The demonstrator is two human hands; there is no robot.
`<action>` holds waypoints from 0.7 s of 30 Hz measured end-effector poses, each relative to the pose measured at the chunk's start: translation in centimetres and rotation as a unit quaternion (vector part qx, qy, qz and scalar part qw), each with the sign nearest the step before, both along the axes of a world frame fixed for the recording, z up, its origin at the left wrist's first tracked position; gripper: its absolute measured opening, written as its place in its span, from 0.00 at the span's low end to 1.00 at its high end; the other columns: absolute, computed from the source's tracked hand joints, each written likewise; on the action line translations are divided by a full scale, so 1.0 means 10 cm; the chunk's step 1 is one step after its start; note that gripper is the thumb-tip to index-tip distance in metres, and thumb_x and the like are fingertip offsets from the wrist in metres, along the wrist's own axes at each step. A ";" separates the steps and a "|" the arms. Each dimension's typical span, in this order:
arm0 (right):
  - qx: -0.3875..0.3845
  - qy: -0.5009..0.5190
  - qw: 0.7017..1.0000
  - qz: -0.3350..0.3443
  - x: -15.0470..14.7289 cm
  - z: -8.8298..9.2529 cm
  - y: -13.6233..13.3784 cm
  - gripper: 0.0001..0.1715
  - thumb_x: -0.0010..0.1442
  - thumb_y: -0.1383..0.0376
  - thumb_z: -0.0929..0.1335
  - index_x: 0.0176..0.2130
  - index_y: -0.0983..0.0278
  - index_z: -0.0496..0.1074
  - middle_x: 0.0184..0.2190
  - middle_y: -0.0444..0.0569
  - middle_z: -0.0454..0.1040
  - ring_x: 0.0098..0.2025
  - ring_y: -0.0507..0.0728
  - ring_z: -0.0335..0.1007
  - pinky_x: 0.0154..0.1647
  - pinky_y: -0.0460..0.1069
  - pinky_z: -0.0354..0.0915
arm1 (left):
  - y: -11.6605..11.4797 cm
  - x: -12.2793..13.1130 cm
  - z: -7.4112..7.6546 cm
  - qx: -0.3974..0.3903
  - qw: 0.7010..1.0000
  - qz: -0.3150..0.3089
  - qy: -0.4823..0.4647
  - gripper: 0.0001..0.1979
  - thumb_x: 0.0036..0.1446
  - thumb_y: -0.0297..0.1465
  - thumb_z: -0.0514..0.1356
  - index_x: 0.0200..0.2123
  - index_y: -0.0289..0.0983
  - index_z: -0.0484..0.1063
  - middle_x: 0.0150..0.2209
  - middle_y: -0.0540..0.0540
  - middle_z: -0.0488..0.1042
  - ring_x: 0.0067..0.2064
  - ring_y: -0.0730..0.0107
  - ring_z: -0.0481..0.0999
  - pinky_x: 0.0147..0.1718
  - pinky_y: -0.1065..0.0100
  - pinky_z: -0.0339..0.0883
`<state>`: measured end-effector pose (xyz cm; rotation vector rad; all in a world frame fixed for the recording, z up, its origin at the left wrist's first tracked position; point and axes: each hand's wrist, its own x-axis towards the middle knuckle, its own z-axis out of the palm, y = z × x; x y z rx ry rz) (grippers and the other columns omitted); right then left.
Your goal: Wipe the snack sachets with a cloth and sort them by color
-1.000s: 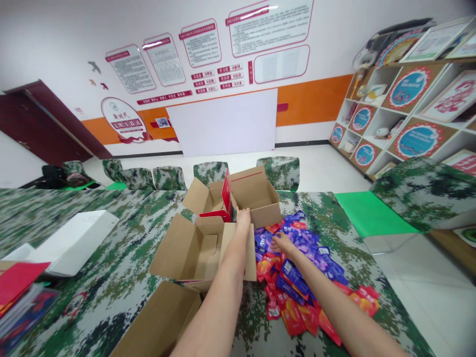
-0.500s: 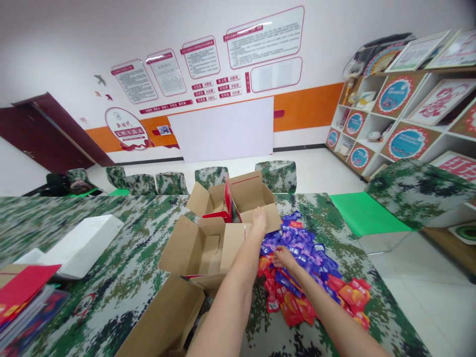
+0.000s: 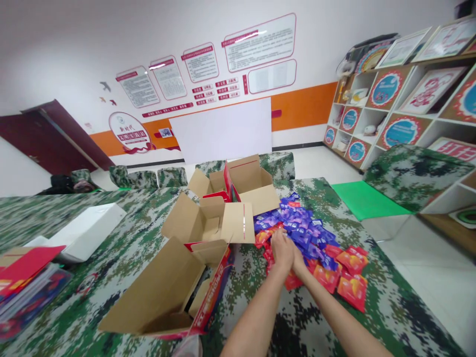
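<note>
My left hand (image 3: 281, 249) and my right hand (image 3: 296, 255) are close together over a pile of small packets. The fingers of both hands are curled in, and whatever they hold is hidden. Part of my right hand is covered by the left. Purple-blue packets (image 3: 301, 223) lie just beyond my hands. Red packets (image 3: 352, 290) spread to the right and under my wrists. To the left of my hands stands an open cardboard box (image 3: 211, 223), one flap reaching toward the pile.
Two more open boxes, a back box (image 3: 251, 181) and a near box (image 3: 159, 292), stand on the camouflage tablecloth (image 3: 122, 263). A white box (image 3: 92, 230) and red folders (image 3: 29, 265) lie at left. A green-seated chair (image 3: 368, 198) is at the table's right edge.
My left hand has come off the back box's flap and moved down and right to join my right hand at the packets. The view has shifted slightly, showing more of the near box.
</note>
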<state>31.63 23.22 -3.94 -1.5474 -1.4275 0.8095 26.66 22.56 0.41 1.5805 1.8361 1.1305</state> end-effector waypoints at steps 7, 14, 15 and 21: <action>0.037 -0.024 0.999 -0.014 -0.09 -0.58 -0.30 0.20 0.54 0.63 0.59 0.46 0.65 0.64 0.32 0.49 0.73 0.34 0.57 0.70 0.37 0.52 0.64 | -0.08 -0.53 -0.64 0.078 0.982 0.064 0.161 0.18 0.55 0.24 0.47 0.48 0.35 0.63 0.53 0.38 0.63 0.56 0.63 0.58 0.54 0.60 0.49; 0.119 -0.085 0.987 -0.069 0.03 -0.72 -0.38 0.19 0.53 0.66 0.59 0.46 0.65 0.63 0.36 0.51 0.70 0.35 0.55 0.68 0.40 0.52 0.64 | -0.21 -0.84 -0.95 0.041 0.968 0.120 0.216 0.18 0.55 0.28 0.49 0.50 0.32 0.60 0.47 0.35 0.65 0.50 0.58 0.63 0.49 0.60 0.55; 0.123 -0.089 0.986 -0.074 0.07 -0.74 -0.38 0.19 0.53 0.66 0.59 0.45 0.65 0.63 0.36 0.51 0.70 0.35 0.55 0.68 0.40 0.52 0.64 | -0.24 -0.85 -0.97 0.037 0.969 0.121 0.213 0.17 0.56 0.28 0.49 0.49 0.32 0.61 0.46 0.35 0.65 0.50 0.59 0.63 0.48 0.61 0.55; 0.127 -0.107 0.981 -0.099 0.23 -0.76 -0.52 0.17 0.51 0.67 0.60 0.43 0.66 0.64 0.34 0.51 0.70 0.35 0.56 0.68 0.40 0.52 0.64 | -0.51 -0.84 -1.04 0.034 0.981 0.088 0.167 0.11 0.56 0.28 0.49 0.42 0.34 0.63 0.44 0.38 0.65 0.47 0.63 0.66 0.46 0.65 0.58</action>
